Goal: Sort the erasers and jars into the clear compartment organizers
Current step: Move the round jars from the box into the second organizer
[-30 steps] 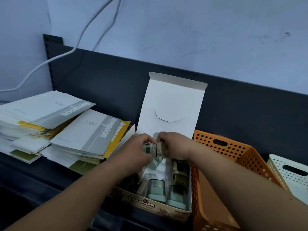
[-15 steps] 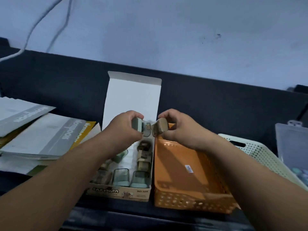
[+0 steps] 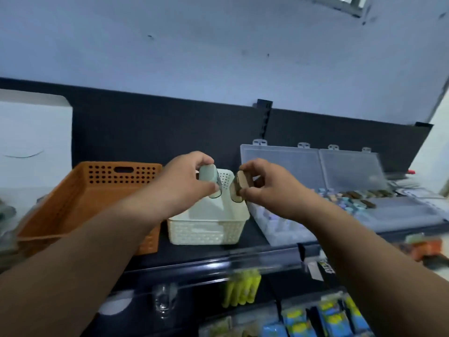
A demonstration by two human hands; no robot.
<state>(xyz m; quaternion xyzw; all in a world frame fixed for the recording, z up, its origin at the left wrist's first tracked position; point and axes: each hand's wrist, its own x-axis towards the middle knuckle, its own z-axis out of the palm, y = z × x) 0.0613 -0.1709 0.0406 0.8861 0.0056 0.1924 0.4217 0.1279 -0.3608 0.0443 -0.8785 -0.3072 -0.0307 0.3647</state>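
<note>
My left hand (image 3: 184,181) grips a small pale green jar (image 3: 209,181) lying on its side. Close beside it, my right hand (image 3: 272,188) pinches a brown jar (image 3: 239,187) with a tan lid. Both jars hang in the air above the white perforated basket (image 3: 206,231), a small gap between them. Two clear compartment organizers (image 3: 286,229) with raised lids stand to the right on the shelf. Several pastel and brown erasers (image 3: 352,200) lie in their compartments.
An orange perforated basket (image 3: 80,203) stands left of the white one. The white flap of an open cardboard box (image 3: 34,142) shows at the far left. A dark back panel (image 3: 170,132) runs behind. Packaged goods (image 3: 328,314) hang below the shelf edge.
Both hands lifted the two jars out of the cardboard box and carried them right, past the orange basket to above the white basket. The view swung right, revealing the clear organizers.
</note>
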